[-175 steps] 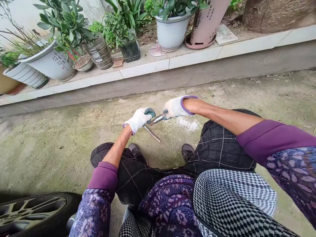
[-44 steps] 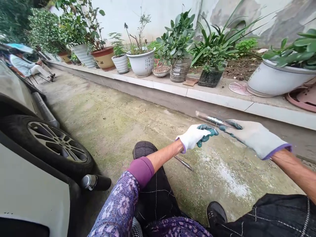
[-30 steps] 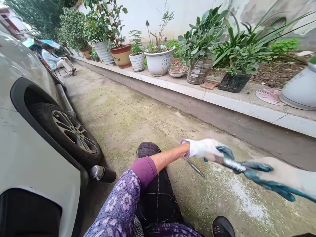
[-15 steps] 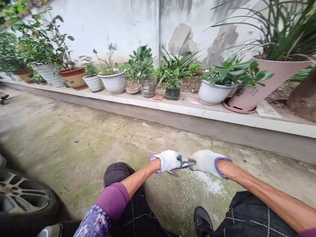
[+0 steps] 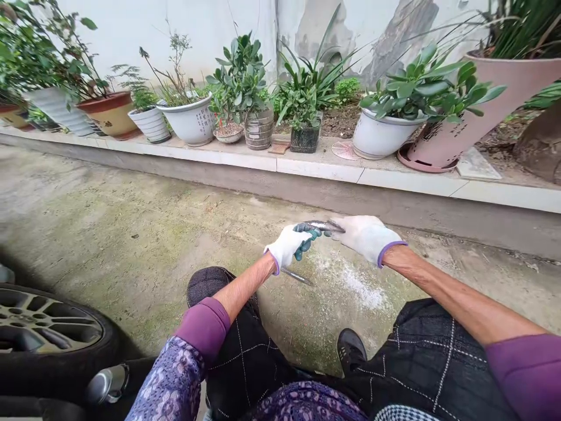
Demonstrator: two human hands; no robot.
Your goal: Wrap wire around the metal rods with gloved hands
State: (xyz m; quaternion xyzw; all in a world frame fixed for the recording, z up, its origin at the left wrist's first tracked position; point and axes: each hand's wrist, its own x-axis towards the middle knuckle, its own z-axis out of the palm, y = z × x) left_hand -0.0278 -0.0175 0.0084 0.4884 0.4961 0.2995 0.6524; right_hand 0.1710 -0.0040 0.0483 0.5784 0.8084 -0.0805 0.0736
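My left hand (image 5: pixel 291 244) wears a white glove with a teal-coated palm. Its fingers are wrapped around one end of a narrow, dark, shiny metal piece (image 5: pixel 322 225). At the other end of that piece, my right hand (image 5: pixel 362 235), in a similar white glove, grips with its fingertips. Glove and distance hide the exact kind of the piece. Below my left hand shows a thin grey rod (image 5: pixel 298 276); I cannot tell whether it lies on the ground or is part of what I hold. White powder (image 5: pixel 362 286) is scattered on the concrete beneath my hands.
A low tiled ledge (image 5: pixel 319 169) crosses ahead, bearing several potted plants, among them a white pot (image 5: pixel 385 137) and a pink planter (image 5: pixel 464 117). A car wheel (image 5: pixel 44 327) stands close at lower left. My shoe (image 5: pixel 350 349) is beside the powder.
Both hands have risen in the view with the metal piece. The left palm's teal coating shows more now. The view has tipped downward, so the pots sit higher.
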